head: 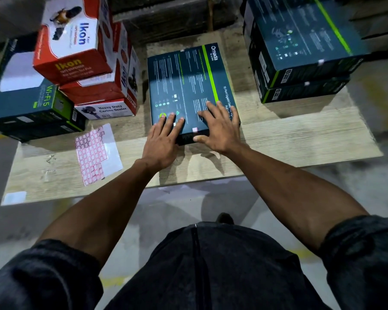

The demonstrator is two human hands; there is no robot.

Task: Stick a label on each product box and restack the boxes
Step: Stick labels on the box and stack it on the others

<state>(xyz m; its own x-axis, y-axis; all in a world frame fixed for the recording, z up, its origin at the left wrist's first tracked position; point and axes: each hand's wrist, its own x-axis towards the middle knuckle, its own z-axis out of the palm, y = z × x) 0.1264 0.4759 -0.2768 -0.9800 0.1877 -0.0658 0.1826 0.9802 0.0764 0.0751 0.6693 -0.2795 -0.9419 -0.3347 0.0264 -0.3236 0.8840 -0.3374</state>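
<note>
Flat dark-teal cardboard box with a green stripe [188,86] lies mid-worktop [300,135], a small pink label [195,130] at its near edge. Left hand [161,139] and right hand [220,128] press flat on its top, fingers straight, grip released. Pink-and-white label sheet [94,153] lies left; red-and-white boxes [76,50] and stacked dark boxes [300,52] flank it.

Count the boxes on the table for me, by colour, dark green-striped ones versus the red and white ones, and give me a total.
Dark boxes with a green stripe: 5, one flat under both hands, two stacked right, two stacked left.
Red and white boxes: 4 that I can make out.
Total: 9.
</note>
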